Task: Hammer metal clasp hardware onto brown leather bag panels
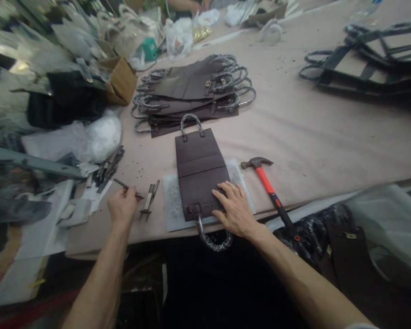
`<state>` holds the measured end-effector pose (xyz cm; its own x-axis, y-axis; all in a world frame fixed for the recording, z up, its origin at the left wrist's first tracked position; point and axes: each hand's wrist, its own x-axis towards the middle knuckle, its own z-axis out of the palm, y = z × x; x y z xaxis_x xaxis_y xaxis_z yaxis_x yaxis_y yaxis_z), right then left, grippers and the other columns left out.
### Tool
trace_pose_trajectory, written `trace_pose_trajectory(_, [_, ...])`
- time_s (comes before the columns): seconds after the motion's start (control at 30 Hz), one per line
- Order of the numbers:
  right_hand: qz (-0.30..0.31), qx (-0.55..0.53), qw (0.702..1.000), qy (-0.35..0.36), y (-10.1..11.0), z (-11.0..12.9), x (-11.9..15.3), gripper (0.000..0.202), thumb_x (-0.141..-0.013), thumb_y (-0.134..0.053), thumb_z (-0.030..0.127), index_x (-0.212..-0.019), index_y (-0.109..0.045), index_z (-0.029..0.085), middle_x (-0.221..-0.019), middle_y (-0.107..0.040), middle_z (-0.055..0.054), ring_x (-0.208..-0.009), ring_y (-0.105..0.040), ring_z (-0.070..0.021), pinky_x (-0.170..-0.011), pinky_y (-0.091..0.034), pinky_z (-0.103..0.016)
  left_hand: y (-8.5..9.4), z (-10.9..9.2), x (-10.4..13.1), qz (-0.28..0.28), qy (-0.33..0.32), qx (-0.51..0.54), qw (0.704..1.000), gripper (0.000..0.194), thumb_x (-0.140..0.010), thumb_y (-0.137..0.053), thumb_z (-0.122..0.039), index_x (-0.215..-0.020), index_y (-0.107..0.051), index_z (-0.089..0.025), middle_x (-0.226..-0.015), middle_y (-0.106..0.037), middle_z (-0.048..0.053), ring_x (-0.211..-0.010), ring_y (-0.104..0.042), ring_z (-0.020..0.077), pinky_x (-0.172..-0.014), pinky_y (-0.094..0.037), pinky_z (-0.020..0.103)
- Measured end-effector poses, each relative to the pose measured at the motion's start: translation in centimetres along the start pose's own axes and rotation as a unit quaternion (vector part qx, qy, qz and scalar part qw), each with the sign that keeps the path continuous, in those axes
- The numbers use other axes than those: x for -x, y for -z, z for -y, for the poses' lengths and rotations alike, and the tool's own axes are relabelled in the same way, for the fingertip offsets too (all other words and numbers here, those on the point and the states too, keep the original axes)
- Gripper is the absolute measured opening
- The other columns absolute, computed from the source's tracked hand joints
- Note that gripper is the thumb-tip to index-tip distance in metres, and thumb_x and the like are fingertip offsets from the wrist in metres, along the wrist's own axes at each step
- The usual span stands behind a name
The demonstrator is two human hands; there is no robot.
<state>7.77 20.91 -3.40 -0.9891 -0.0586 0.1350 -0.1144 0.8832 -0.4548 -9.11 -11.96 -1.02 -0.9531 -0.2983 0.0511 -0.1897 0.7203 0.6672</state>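
A dark brown leather bag panel (201, 160) with a wrapped handle at each end lies over a pale punching board (173, 201). My right hand (234, 205) rests on the panel's near right part, fingers stretched out, beside a few small holes. To the left, my left hand (123, 203) is closed around a thin dark metal rod-shaped tool (121, 183), its lower tip close to the table. Between that hand and the board lie metal punches (150, 198). A claw hammer (267, 183) with a red and black handle lies right of the board.
Behind the panel sits a stack of brown bag panels (192, 91) with wrapped handles. Black-trimmed bag pieces (370, 68) lie at the far right. Plastic bags, a cardboard box (121, 82) and loose tools (109, 169) crowd the left. Another person's hands (193, 6) show at the back.
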Motion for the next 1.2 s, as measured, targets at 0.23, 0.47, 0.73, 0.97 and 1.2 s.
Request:
trace_pose_trajectory(0.23, [-0.052, 0.03, 0.997, 0.046, -0.9, -0.8, -0.3, 0.052, -0.093, -0.061, 0.037, -0.141, -0.053, 0.019, -0.149, -0.046, -0.015, -0.143, -0.035, -0.0384, -0.117, -0.028, -0.064, 2.2, 1.2, -1.0, 0.083, -0.028, -0.325, 0.942, 0.038, -0.094, -0.053, -0.031, -0.122, -0.069, -0.01, -0.118, -0.07, 0.021, -0.112, -0.065, 0.0375, -0.095, -0.052, 0.046])
trace_pose_trajectory(0.47, [-0.07, 0.053, 0.994, 0.069, -1.5, -1.2, -0.6, 0.049, -0.097, -0.052, 0.046, -0.138, -0.054, 0.019, -0.146, -0.049, -0.015, -0.14, -0.039, -0.0394, -0.113, -0.033, -0.065, 0.3, -1.1, -0.5, 0.203, -0.048, -0.325, 0.922, 0.028, -0.09, -0.063, -0.042, -0.104, -0.073, -0.02, -0.106, -0.074, 0.012, -0.105, -0.068, 0.0296, -0.085, -0.052, 0.035])
trace_pose_trajectory(0.73, [-0.068, 0.055, 0.994, 0.072, -1.6, -1.4, -0.7, 0.051, -0.096, -0.053, 0.046, -0.139, -0.055, 0.019, -0.146, -0.048, -0.014, -0.14, -0.04, -0.0386, -0.112, -0.036, -0.062, 0.0, -1.1, -1.9, 0.296, -0.031, -0.345, 0.89, 0.017, -0.064, -0.081, -0.021, -0.075, -0.069, -0.018, -0.081, -0.073, 0.009, -0.081, -0.07, 0.0275, -0.068, -0.049, 0.03])
trace_pose_trajectory(0.97, [-0.065, 0.048, 0.995, 0.064, -1.1, -0.8, -0.6, 0.052, -0.095, -0.054, 0.046, -0.138, -0.056, 0.017, -0.145, -0.049, -0.016, -0.139, -0.039, -0.0393, -0.114, -0.034, -0.064, 0.2, 0.0, -0.4, 0.233, -0.045, -0.339, 0.91, 0.018, -0.079, -0.069, -0.025, -0.095, -0.072, -0.018, -0.097, -0.073, 0.013, -0.095, -0.069, 0.0305, -0.073, -0.05, 0.033])
trace_pose_trajectory(1.2, [-0.049, 0.008, 0.998, 0.049, -1.9, -1.4, -1.2, 0.052, -0.092, -0.059, 0.043, -0.139, -0.056, 0.02, -0.148, -0.047, -0.015, -0.142, -0.037, -0.0381, -0.116, -0.032, -0.065, 0.4, -0.3, 0.1, 0.194, -0.095, -0.261, 0.941, 0.025, -0.082, -0.076, -0.026, -0.105, -0.072, -0.018, -0.102, -0.073, 0.014, -0.103, -0.068, 0.0312, -0.087, -0.051, 0.036])
